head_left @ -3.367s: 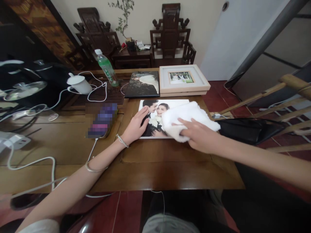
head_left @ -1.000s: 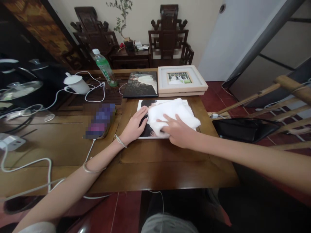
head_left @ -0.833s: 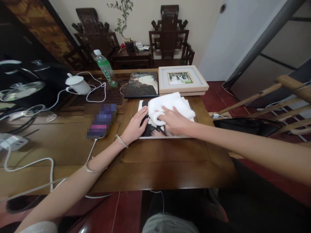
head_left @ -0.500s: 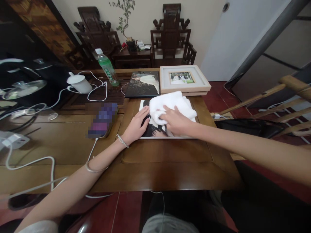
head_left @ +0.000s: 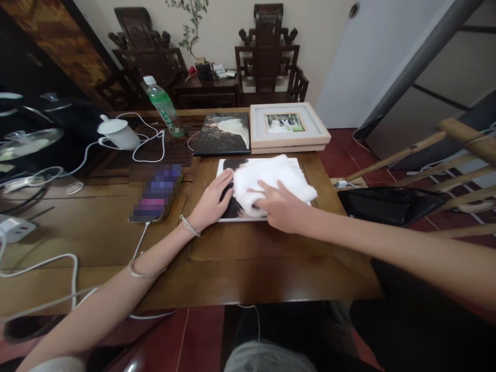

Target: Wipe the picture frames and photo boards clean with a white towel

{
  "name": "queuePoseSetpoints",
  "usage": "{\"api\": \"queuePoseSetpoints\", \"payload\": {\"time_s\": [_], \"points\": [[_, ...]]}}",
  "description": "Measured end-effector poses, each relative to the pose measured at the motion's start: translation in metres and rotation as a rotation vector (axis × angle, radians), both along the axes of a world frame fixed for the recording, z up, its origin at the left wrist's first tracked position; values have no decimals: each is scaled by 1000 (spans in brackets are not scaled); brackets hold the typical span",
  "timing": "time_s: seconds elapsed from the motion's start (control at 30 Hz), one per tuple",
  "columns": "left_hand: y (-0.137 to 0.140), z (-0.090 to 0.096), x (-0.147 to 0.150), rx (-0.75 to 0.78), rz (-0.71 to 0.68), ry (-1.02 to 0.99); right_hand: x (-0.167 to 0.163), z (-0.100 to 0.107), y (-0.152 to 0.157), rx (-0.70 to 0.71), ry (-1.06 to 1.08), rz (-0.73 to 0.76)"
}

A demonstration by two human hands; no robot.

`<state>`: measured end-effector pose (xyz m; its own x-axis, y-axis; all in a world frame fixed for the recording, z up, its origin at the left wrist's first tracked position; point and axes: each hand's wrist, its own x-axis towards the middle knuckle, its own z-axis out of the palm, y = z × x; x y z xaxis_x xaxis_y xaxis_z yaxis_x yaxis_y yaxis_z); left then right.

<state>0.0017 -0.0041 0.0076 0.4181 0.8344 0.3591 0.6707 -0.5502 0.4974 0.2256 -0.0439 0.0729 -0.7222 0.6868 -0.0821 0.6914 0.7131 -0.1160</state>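
A photo print or photo panel (head_left: pixel 231 211) with a white edge lies flat on the wooden table in front of me. Most of it is hidden under a folded white towel (head_left: pixel 277 171). My right hand (head_left: pixel 282 205) presses on the towel, its fingers spread over the top and the thumb side tucked at the rolled near-left edge. At the photo's left edge rests my left hand (head_left: pixel 213 201), laid flat with fingers stretched out and holding nothing.
Behind the photo lie a dark photo panel (head_left: pixel 222 135) and a pale wooden picture frame (head_left: pixel 258 139). To the left are a phone (head_left: pixel 157 194) on a cable, a lidded white cup (head_left: pixel 121 135), a green-labelled bottle (head_left: pixel 166 108) and loose white cables. A wooden chair (head_left: pixel 463 139) stands right.
My right hand has slid the towel a little toward me, covering more of the photo's near part. My left hand stays at the photo's left edge. The view has shifted slightly.
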Motion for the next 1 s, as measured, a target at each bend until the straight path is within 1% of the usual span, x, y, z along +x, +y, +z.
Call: {"api": "queuePoseSetpoints", "payload": {"time_s": [0.1, 0.23, 0.33, 0.4, 0.47, 0.57, 0.7, 0.77, 0.83, 0.9, 0.93, 1.0], "points": [[0, 0, 1, 7, 2, -18, -3, 0, 32, 18, 8, -84], [-1, -1, 2, 0, 0, -28, -3, 8, 68, 62, 2, -186], [-1, -1, 2, 3, 2, -27, 2, 13, 81, 68, 0, -206], [-1, -2, 2, 4, 6, -30, 6, 13, 81, 64, -5, -209], [-1, -1, 2, 0, 8, -31, 10, 9, 73, 62, -10, -220], [-1, -1, 2, -10, 11, -25, 17, 0, 46, 72, -19, -197], [-2, 1, 3, -21, 22, -18, 20, -9, -9, 84, -77, -61], [-2, 1, 3, -21, 21, -22, 17, -8, -35, 35, -118, 6], [-2, 1, 2, -17, 19, -33, 12, -6, -52, -21, -131, 52], [-2, 1, 1, -13, 17, -37, 7, -3, -56, -35, -107, 72], [-2, 1, 1, -14, 14, -34, 5, -1, -53, -30, -92, 76], [-1, 1, 0, -17, 6, -22, 2, 1, -37, -9, -60, 59]]}}
